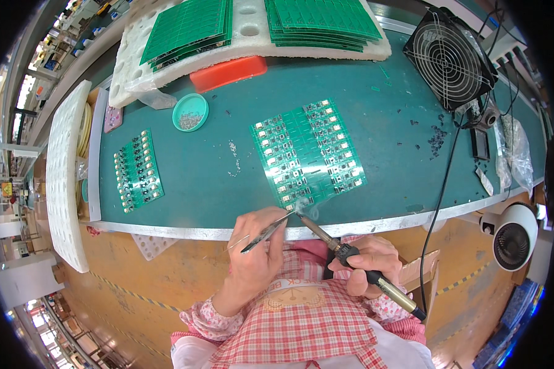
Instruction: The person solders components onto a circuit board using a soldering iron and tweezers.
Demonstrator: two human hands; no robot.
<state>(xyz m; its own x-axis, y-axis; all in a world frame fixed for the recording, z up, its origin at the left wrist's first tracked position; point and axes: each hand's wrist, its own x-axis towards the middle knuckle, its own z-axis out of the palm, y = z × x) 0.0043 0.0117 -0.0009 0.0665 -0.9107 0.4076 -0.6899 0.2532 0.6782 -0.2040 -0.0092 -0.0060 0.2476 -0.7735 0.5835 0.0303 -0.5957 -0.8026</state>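
Note:
My left hand [252, 252] is closed around dark tweezers [266, 234], whose tips reach the near edge of a green circuit board panel [308, 147]. A thin wire [237, 242], perhaps solder, also sticks out of this hand. My right hand [375, 261] grips a soldering iron [319, 230] by its black and brass-coloured handle. Its tip meets the tweezers' tips at the panel's near edge, where a wisp of smoke [308, 209] curls up. Rows of small white and black components fill the panel. The exact contact point is too small to make out.
A smaller populated board [138, 172] lies left. Beyond are a teal dish [191, 112] of small parts, a red tray [228, 74] and green board stacks [188, 27] on white foam. A black fan [452, 58] stands far right; a black cable [447, 190] crosses the bench edge.

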